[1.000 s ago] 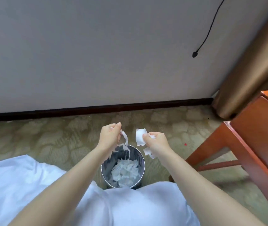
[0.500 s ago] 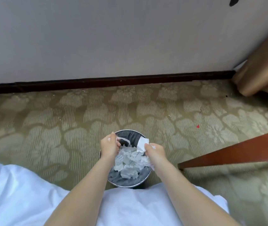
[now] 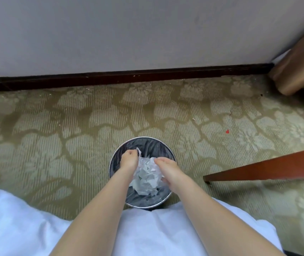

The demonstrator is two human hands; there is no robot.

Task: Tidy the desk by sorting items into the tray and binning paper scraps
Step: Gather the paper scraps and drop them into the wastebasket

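Reaching down into bin [image 3: 142,138] with both hands, lower than a moment ago. Pinching a strip [image 3: 138,152] in left hand [image 3: 129,160], far left; apparently loosening right hand [image 3: 166,168], slack, over scraps [image 3: 146,179] heaped inside. Finishing this load.

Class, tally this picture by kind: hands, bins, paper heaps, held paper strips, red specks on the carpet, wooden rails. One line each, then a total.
Hands: 2 (left hand, right hand)
Bin: 1
Paper heap: 1
Paper strip, at the left fingertips: 1
Red speck: 1
Wooden rail: 1
Total: 7
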